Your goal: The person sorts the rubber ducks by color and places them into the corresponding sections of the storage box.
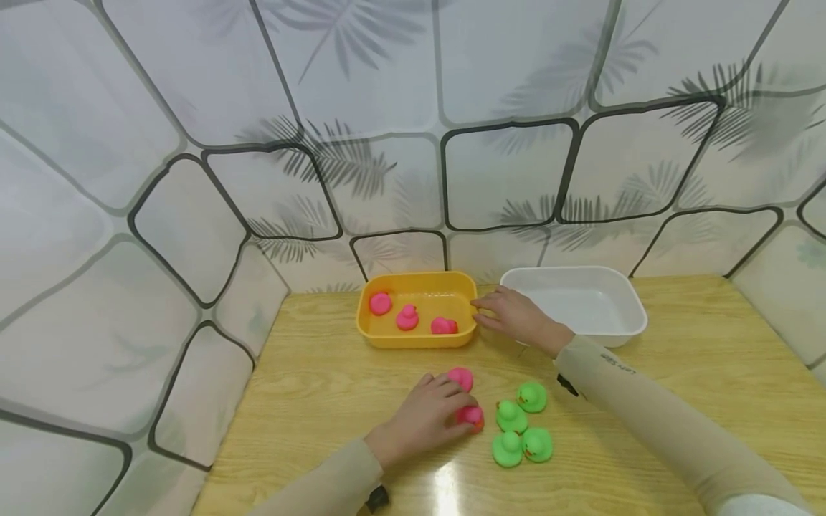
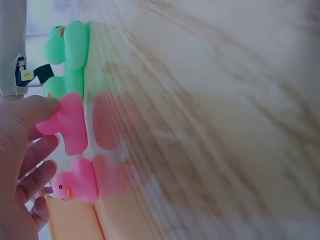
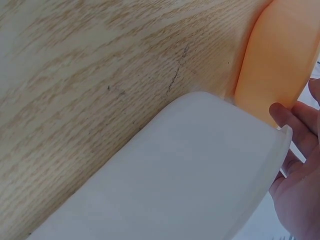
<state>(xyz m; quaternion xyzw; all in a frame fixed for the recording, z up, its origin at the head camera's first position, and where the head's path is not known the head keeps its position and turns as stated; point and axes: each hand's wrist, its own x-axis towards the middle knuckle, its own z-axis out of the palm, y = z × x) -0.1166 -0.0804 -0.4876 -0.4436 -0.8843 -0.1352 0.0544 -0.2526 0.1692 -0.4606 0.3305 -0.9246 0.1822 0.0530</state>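
Note:
My left hand (image 1: 429,419) reaches over a pink rubber duck (image 1: 472,416), its thumb and fingers on either side. In the left wrist view the thumb touches this pink duck (image 2: 74,122), which sits on the table. A second pink duck (image 1: 461,378) lies just beyond, by the fingers. My right hand (image 1: 519,315) is between two trays, its fingertips at the right end of the yellow tray (image 1: 419,342). In the right wrist view its fingers lie loosely by the yellow wall. Three pink ducks (image 1: 407,317) are inside the yellow tray.
A white tray (image 1: 600,304) stands right of the yellow one, partly behind the right hand. Several green rubber ducks (image 1: 512,416) cluster on the wooden table (image 1: 310,401), right of the left hand. A patterned wall covering (image 1: 510,172) rises behind the trays and at both sides.

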